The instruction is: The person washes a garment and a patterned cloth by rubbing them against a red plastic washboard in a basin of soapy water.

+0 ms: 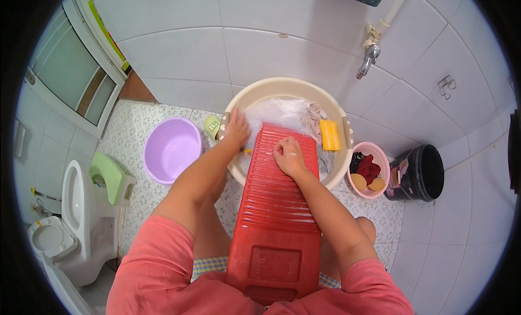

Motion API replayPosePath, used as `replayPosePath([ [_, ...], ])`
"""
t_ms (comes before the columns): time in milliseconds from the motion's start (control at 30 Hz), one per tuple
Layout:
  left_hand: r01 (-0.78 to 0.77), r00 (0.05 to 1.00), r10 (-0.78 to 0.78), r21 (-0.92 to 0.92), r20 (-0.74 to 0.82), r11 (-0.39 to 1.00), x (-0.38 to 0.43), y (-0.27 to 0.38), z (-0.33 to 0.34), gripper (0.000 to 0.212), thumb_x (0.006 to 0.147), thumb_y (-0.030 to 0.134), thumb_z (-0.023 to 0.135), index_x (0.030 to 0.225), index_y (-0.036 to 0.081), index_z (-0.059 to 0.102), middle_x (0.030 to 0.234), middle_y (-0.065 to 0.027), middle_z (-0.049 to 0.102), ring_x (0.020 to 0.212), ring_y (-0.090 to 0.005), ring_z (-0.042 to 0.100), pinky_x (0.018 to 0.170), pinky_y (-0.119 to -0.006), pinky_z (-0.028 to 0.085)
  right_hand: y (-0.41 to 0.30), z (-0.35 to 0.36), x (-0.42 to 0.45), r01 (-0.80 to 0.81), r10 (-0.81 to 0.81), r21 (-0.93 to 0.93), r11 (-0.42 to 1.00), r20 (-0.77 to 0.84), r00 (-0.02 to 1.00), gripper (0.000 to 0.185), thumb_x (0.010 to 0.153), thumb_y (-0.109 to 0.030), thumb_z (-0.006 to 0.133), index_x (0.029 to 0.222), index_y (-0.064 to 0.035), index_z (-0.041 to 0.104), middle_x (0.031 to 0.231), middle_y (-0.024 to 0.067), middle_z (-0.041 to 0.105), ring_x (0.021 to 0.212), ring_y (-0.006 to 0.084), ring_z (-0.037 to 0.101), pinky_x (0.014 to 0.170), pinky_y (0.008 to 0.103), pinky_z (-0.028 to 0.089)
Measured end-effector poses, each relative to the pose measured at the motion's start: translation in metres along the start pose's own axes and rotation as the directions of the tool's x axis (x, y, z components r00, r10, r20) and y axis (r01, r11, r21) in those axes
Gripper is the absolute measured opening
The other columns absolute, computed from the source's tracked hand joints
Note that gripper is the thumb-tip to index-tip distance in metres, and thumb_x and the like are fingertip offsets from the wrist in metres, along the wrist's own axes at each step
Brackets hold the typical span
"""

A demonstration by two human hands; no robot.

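A red plastic washboard (281, 184) slopes from my lap into a large cream basin (285, 83) of sudsy water. My left hand (238, 129), fingers apart, is at the basin's left side, over the foam. My right hand (290, 154) rests on the washboard's ridges with its fingers curled; whether something small is under them cannot be told. A yellow bar of laundry soap (330, 135) lies on the right, beside wet greyish cloth (313, 118) in the basin.
A purple basin (173, 150), a green slipper (212, 127) and a green stool (109, 178) stand left, near the toilet (75, 197). To the right are a pink basin (384, 152) holding dark and red cloth and a black bucket (423, 172). A metal tap (369, 60) juts from the wall.
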State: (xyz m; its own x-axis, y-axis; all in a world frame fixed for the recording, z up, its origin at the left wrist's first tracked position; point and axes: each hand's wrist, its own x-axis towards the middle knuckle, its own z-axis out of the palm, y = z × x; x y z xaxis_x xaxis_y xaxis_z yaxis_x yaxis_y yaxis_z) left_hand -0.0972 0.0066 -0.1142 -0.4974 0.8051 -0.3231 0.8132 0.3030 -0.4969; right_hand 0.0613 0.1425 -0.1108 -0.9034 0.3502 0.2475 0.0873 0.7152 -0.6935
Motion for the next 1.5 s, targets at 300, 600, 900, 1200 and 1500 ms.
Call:
replayPosePath([
  [300, -0.139, 0.933, 0.249, -0.375, 0.262, 0.916, 0.009, -0.041, -0.037, 0.031, 0.082, 0.026, 0.059, 0.112, 0.018, 0.062, 0.113, -0.0043, 0.063, 0.107, -0.0234, 0.055, 0.099, -0.05, 0.031, -0.011, -0.005, 0.004, 0.053, -0.054, -0.024, 0.998, -0.031, 0.998, 0.009, 0.071, -0.009, 0.068, 0.075, -0.0046, 0.062, 0.087, 0.0121, 0.056, 0.087, 0.0266, 0.055, 0.078, 0.036, 0.047],
  [600, -0.259, 0.953, 0.07, -0.914, -0.294, -0.313, -0.062, -0.052, -0.186, 0.029, 0.086, 0.033, 0.064, 0.094, 0.006, 0.054, 0.086, -0.001, 0.056, 0.083, -0.0099, 0.052, 0.073, -0.026, 0.045, 0.002, -0.013, 0.046, -0.611, 0.557, 0.791, 0.048, 0.486, 0.673, 0.034, 0.089, -0.034, 0.051, 0.114, -0.0107, 0.052, 0.093, 0.0042, 0.056, 0.078, 0.0199, 0.057, 0.068, 0.0354, 0.052],
  [900, -0.608, 0.794, -0.165, -0.775, -0.586, -0.172, -0.078, 0.045, -0.208, 0.035, 0.085, 0.015, 0.056, 0.119, 0.014, 0.051, 0.1, -0.0047, 0.053, 0.093, -0.0148, 0.053, 0.085, -0.031, 0.043, 0.005, -0.013, 0.038, 0.039, -0.306, 0.901, -0.433, -0.188, 0.933, 0.039, 0.089, -0.044, 0.046, 0.112, -0.013, 0.053, 0.097, 0.0034, 0.057, 0.089, 0.0181, 0.054, 0.076, 0.0311, 0.045],
  [1200, -0.649, 0.643, -0.251, -0.689, -0.723, 0.323, -0.045, 0.084, -0.151, 0.022, 0.078, 0.023, 0.059, 0.094, 0.008, 0.064, 0.099, -0.0121, 0.059, 0.094, -0.0279, 0.056, 0.084, -0.038, 0.043, 0.057, -0.019, 0.015, 0.262, -0.224, -0.091, 0.961, 0.305, 0.926, 0.036, 0.082, -0.033, 0.055, 0.11, -0.0095, 0.06, 0.107, 0.013, 0.06, 0.102, 0.0244, 0.055, 0.089, 0.0373, 0.041],
  [1500, -0.432, 0.898, -0.188, -0.88, -0.399, -0.196, -0.143, 0.069, -0.112, 0.017, 0.079, 0.02, 0.059, 0.088, 0.005, 0.059, 0.096, -0.0105, 0.053, 0.093, -0.0264, 0.051, 0.085, -0.035, 0.04, -0.06, -0.116, -0.07, 0.134, -0.101, -0.096, 0.986, 0.291, 0.951, 0.018, 0.076, -0.021, 0.058, 0.077, -0.004, 0.064, 0.081, 0.0175, 0.063, 0.071, 0.0318, 0.061, 0.063, 0.0389, 0.049],
])
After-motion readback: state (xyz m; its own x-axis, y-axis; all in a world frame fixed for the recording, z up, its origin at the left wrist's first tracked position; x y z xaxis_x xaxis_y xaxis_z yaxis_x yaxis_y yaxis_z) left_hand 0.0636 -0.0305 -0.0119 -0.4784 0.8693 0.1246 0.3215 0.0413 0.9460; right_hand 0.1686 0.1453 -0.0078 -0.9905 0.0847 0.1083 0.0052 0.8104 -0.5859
